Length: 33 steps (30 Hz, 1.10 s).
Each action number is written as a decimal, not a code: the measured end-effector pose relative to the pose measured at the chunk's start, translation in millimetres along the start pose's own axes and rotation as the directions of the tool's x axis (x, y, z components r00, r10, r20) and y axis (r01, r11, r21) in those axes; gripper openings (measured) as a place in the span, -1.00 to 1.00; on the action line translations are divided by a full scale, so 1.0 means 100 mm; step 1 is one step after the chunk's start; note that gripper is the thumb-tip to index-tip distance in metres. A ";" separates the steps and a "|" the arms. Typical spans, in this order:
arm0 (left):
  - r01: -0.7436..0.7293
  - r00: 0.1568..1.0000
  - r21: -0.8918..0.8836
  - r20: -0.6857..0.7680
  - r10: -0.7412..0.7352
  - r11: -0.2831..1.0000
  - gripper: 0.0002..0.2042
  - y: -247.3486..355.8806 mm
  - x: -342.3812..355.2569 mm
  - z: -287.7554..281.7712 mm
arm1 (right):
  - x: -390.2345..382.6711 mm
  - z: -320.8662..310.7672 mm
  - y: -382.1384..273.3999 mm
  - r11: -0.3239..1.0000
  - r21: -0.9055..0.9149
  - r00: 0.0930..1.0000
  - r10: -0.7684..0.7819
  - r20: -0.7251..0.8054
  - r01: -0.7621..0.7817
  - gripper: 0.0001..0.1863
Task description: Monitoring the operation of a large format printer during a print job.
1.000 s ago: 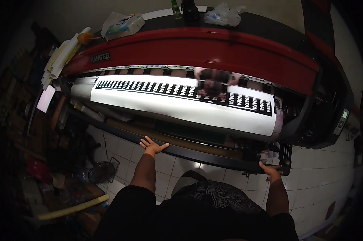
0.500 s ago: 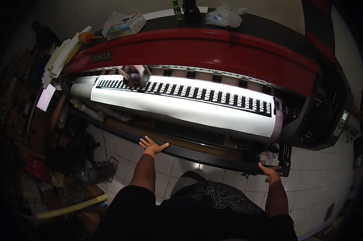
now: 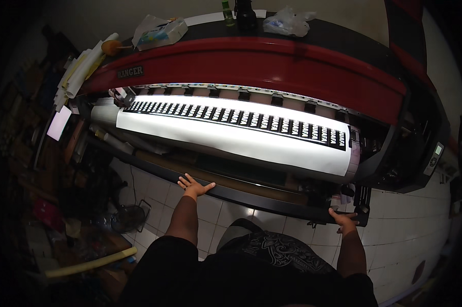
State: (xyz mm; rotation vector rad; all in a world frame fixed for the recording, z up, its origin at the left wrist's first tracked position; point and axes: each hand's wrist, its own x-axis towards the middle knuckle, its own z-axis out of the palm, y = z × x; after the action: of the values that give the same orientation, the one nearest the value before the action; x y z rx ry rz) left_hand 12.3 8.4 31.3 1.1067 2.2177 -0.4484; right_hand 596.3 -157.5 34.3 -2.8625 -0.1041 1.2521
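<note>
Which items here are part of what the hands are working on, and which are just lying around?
In use:
- left hand, flat on the black bar
- right hand, at the bar's right end
- wide-format printer
- white printed sheet

Lying about:
- plastic bags on the printer
- paper rolls
- floor fan
- yellow tube

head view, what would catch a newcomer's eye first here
The bright white sheet with a row of black printed blocks along its upper edge glows at the centre, spread across a wide printer with a long red cover. Below it, the left hand lies flat and open on the dark front bar, and the right hand rests near that bar's right end.
</note>
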 end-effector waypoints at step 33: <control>0.004 1.000 0.017 -0.007 -0.004 1.000 0.46 0.00 0.02 0.01 | 0.01 0.00 0.00 1.000 -0.002 1.000 0.024 -0.015 -0.024 0.63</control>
State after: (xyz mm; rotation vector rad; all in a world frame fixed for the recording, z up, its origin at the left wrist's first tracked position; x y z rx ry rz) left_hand 11.3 9.1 29.4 1.1141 2.2263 -0.4672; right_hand 597.3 -157.3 33.6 -2.8826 -0.0715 1.2356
